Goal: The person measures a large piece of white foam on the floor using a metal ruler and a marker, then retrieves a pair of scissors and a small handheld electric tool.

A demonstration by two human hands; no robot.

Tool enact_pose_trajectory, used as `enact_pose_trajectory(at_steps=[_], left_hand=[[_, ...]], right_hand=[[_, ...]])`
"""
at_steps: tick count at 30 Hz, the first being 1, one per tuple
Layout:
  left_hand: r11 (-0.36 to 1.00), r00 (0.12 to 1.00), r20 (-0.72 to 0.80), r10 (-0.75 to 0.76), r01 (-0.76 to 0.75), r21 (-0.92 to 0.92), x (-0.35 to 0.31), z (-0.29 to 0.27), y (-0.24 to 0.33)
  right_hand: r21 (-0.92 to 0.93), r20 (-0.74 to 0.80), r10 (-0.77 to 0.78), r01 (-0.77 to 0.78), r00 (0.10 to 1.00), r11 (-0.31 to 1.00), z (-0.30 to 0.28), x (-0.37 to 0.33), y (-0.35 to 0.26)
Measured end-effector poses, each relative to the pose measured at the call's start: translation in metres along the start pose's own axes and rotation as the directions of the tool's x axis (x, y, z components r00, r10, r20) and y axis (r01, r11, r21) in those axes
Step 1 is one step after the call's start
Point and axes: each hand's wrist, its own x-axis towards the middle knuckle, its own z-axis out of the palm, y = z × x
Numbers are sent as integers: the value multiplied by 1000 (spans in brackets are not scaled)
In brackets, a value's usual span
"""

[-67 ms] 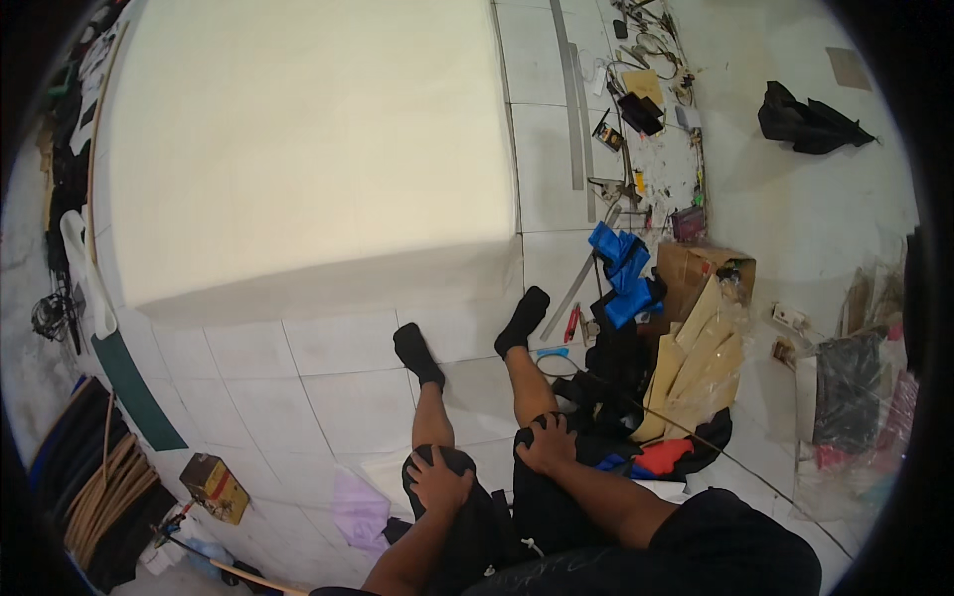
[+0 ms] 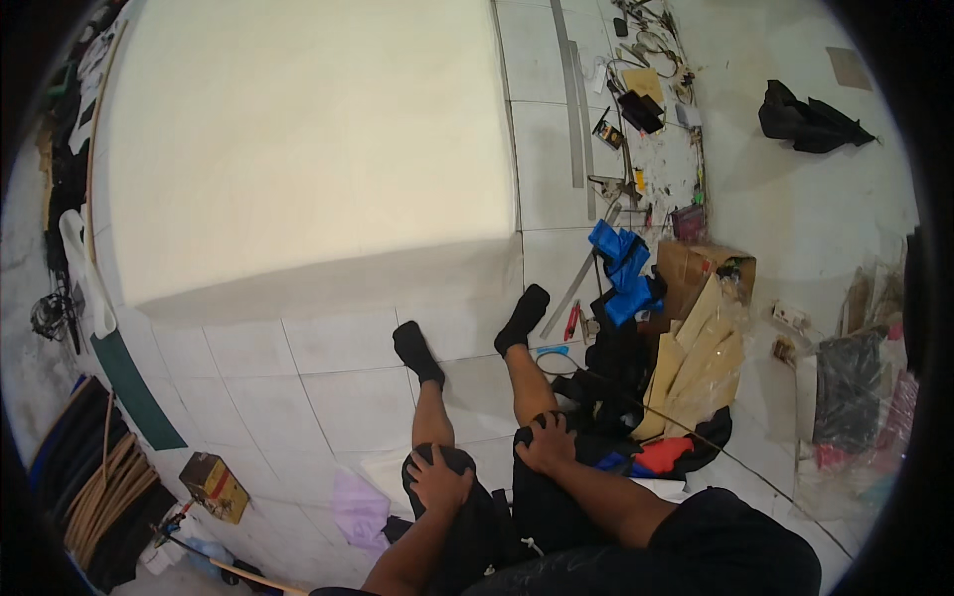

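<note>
My left hand (image 2: 440,481) rests on my left knee, its fingers spread over the black shorts (image 2: 457,531). On my right knee lies my right hand (image 2: 548,444), fingers also apart, with nothing held in it. Both legs stretch forward over the tiles, and the feet wear black socks (image 2: 417,353). Beyond the feet lies a large thick cream-coloured block (image 2: 318,149) like a foam slab, its near side facing me.
To the right are blue fabric (image 2: 626,273), a red cutter (image 2: 572,322), a cardboard box (image 2: 686,273) and metal strips (image 2: 574,119) beside scattered tools. At left stand a small carton (image 2: 216,488), rolled dark and tan material (image 2: 104,497) and a green strip (image 2: 137,392). Lilac cloth (image 2: 360,512) lies near my left leg.
</note>
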Motion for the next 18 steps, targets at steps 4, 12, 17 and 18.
enact_pose_trajectory(at_steps=[4, 12, 17, 18], left_hand=[[1000, 1000, -24, 12, -12, -2, 1, 2, -4], [999, 999, -18, 28, -29, -30, 0, -8, -6], [1000, 1000, 15, 20, -20, 2, 2, -8, -1], [1000, 1000, 16, 13, -13, 10, 2, -7, -1]], right_hand=[[-11, 6, -3, 3, 1000, 1000, 5, 0, -6], [40, 20, 3, -4, 1000, 999, 3, -2, -13], [19, 47, 38, -39, 998, 999, 10, 2, -6], [27, 59, 32, -34, 998, 999, 9, 2, -6]])
